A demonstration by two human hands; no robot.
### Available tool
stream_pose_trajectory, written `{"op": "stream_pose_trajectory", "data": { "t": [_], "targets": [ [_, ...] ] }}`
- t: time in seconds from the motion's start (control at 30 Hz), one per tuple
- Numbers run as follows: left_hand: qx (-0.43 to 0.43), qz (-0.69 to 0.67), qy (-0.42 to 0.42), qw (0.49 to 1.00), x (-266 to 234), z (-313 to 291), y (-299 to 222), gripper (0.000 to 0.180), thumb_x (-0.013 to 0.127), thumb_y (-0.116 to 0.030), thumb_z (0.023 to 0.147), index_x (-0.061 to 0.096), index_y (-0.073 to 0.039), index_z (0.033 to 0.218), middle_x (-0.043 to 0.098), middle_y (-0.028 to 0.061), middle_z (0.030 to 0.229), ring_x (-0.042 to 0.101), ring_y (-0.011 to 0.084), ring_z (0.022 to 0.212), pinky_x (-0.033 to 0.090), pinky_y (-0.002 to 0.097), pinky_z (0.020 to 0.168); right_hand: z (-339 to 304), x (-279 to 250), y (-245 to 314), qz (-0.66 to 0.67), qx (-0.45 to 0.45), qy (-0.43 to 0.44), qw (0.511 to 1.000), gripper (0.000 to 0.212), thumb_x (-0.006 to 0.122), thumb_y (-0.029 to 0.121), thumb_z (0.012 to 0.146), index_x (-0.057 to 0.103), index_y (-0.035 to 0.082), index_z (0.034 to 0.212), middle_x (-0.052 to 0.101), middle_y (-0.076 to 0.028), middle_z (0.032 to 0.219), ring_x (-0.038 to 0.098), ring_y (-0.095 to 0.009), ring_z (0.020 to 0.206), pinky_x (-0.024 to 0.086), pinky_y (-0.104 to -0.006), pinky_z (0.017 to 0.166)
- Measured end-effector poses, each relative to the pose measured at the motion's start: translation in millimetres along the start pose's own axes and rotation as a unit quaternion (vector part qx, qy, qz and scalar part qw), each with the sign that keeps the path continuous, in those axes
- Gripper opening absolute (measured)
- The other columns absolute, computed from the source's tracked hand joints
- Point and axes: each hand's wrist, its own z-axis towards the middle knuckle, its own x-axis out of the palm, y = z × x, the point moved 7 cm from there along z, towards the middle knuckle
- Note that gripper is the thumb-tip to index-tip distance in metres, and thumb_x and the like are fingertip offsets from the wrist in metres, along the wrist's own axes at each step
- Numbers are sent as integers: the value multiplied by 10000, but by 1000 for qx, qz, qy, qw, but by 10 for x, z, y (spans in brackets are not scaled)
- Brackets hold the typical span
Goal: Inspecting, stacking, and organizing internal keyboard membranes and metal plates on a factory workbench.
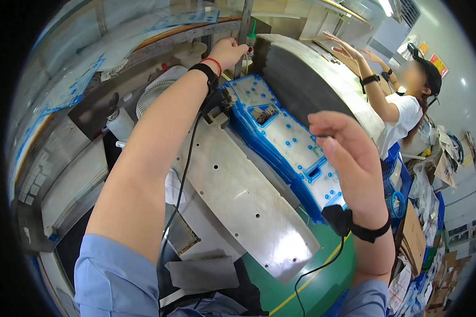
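Note:
My left hand [228,54] reaches far forward beside a metal post, its fingers curled closed. A small dark spot shows at its fingertips, too small to name. Closer in, my right hand [349,150] is raised over a blue-and-white panel-shaped fixture [293,145] with blue dots and cut-out openings. Its fingers bend toward the thumb, and a thin dark bit shows between them; I cannot make out what it is. Below and left of the fixture, a long pale metal plate [238,195] with several holes lies slanted. A dark grey curved panel [288,79] stands behind the fixture.
A spray bottle [120,122] and a white fan [156,95] stand at the left, under a shelf with a wooden edge [174,34]. Black cables run from both wrists. At the right, another person [402,105] raises both hands behind a pale curved surface. A blue basket [395,205] and cardboard [415,232] are stacked at the right.

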Motion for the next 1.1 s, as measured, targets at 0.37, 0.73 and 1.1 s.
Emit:
{"op": "stream_pose_trajectory", "data": {
  "t": [0.37,0.73,1.1],
  "targets": [
    [148,71,-22,986,174,71,-56,367,597,-266,885,552,28,1100,685,133,935,658,238,869,490,349,852,-783,-823,-606,35,1,-151,988,256,459,82,932,578,-18,1136,578,-107,1194,558,-171,1056,431,-318,918],
    [97,29,134,986,174,188,25,497,688,-387,855,572,-40,1192,661,81,1061,610,189,986,458,321,902,-1724,-1435,-1204,98,32,-308,946,295,504,228,972,555,0,1152,590,-98,1169,554,-186,1051,422,-324,887],
    [-173,-139,84,971,-1251,325,1445,685,521,-556,914,408,-131,1438,441,93,1427,397,232,1304,359,374,1041,-1822,-1421,-3016,191,137,-344,909,334,479,180,975,520,5,1257,592,-100,1220,564,-198,1090,444,-339,937]
  ]
}}
